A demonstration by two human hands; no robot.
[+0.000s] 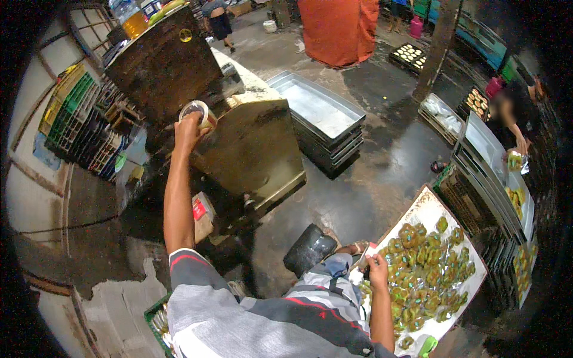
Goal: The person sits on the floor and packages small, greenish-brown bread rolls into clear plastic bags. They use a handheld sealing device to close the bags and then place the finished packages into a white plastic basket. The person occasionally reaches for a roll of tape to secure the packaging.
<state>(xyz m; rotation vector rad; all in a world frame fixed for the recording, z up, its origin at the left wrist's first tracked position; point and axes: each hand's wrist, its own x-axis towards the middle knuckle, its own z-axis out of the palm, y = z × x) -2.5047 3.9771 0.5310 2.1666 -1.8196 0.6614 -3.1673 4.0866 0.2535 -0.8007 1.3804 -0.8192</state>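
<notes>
A big brown machine (239, 137) stood just behind the left hand (188, 128). A white board (427, 212) full of green cakes (424, 268) lay under and beside the right hand (377, 265). The left hand was closed around a roll of tape (199, 113), held up high. The right hand's fingers were curled at the board's edge, but I could not tell what they held.

Stack of metal trays (319, 116) upper centre, on wet dark floor (382, 167). Big orange sack (339, 28) at top. Green and yellow crates (68, 107) stacked upper left. Black stool (308, 249) just below centre, near my knee. Another person (514, 116) at far right beside more trays (489, 161). Red-and-tan box (203, 216) left of centre.
</notes>
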